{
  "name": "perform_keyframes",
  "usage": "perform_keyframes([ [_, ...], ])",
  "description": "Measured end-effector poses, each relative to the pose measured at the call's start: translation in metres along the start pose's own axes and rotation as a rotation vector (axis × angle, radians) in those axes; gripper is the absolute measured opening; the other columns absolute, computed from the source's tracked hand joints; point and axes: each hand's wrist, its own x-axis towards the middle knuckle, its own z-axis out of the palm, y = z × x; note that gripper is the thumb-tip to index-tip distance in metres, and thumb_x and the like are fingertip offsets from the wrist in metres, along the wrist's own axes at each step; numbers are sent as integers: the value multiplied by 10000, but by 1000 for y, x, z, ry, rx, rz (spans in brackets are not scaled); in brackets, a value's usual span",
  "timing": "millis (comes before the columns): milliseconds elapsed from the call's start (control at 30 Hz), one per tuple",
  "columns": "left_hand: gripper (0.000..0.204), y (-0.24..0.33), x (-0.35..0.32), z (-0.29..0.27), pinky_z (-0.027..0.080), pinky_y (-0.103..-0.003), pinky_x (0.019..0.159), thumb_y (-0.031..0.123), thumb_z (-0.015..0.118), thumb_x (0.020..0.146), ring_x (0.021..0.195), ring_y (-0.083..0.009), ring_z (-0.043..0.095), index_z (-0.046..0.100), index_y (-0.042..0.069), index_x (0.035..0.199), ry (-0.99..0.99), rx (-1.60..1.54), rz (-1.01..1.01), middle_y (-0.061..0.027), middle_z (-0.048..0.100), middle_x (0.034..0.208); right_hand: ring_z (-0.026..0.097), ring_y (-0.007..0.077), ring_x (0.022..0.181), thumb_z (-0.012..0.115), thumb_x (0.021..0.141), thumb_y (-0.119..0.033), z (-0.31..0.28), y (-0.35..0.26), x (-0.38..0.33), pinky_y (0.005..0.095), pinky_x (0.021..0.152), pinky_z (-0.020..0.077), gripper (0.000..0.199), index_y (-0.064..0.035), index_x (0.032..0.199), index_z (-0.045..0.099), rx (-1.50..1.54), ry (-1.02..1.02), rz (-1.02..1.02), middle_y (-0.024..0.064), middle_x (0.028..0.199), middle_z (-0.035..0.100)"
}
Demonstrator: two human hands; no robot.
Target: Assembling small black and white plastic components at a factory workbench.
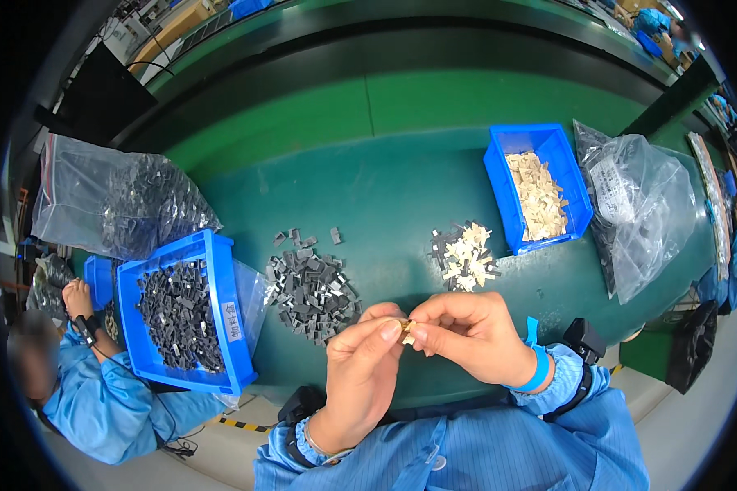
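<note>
My left hand (364, 356) and my right hand (471, 337) meet over the near edge of the green table. Between their pinched fingertips is a small gold-coloured piece (407, 327); its exact shape is partly hidden by the fingers. Both hands grip it at once. Left of centre, just beyond my left hand, lies a loose pile of small black parts (311, 286). Beyond my right hand, a smaller heap of cream-coloured pieces (469, 258) rests mixed with dark parts (444, 244).
A blue bin (241, 327) full of black parts stands left, beside a clear bag (131, 204) of dark parts. Another blue bin (499, 176) holds cream pieces at right, next to a plastic bag (651, 213). A co-worker (106, 393) sits at far left.
</note>
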Motion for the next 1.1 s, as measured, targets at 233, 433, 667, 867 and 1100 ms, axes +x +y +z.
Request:
perform_keyframes([
  [233, 100, 27, 4, -9, 407, -315, 807, 104, 557, 820, 900, -172, 490, 588, 10, 829, 170, 396, 497, -87, 505, 992, 569, 182, 605, 574, 731, 26, -57, -68, 4, 274, 561, 443, 35, 26, 762, 591, -982, 375, -620, 107, 694, 591],
  [433, 95, 41, 6, -11, 380, -294, 776, 72, 612, 771, 873, -190, 467, 593, -2, 827, 150, 1073, 879, -105, 481, 981, 520, 282, 577, 611, 711, -13, -127, -78, 17, 350, 521, 414, 60, -13, 722, 552, -1605, 444, -527, 104, 629, 530],
  [667, 225, 39, -1, -12, 407, -404, 734, 58, 695, 640, 796, -232, 470, 603, 137, 829, -119, 1647, 1271, -45, 441, 863, 535, 252, 700, 627, 694, -15, -96, -75, 12, 332, 620, 423, 79, -23, 744, 567, -1386, 524, -608, 97, 733, 564],
  [867, 226, 30, -3, -3, 364, -380, 823, 108, 697, 619, 809, -159, 481, 649, 151, 835, -276, 1616, 1412, 8, 497, 869, 535, 206, 792, 597, 799, -95, -36, -58, 17, 306, 709, 420, 82, -15, 817, 594, -585, -351, -251, 75, 809, 555],
  [1100, 192, 31, -8, -2, 356, -384, 843, 106, 687, 650, 821, -147, 493, 642, 154, 829, -344, 1666, 1361, 9, 504, 876, 512, 212, 790, 580, 811, -157, -29, -50, 21, 326, 713, 401, 128, -29, 813, 573, -509, -516, -169, 68, 793, 541],
])
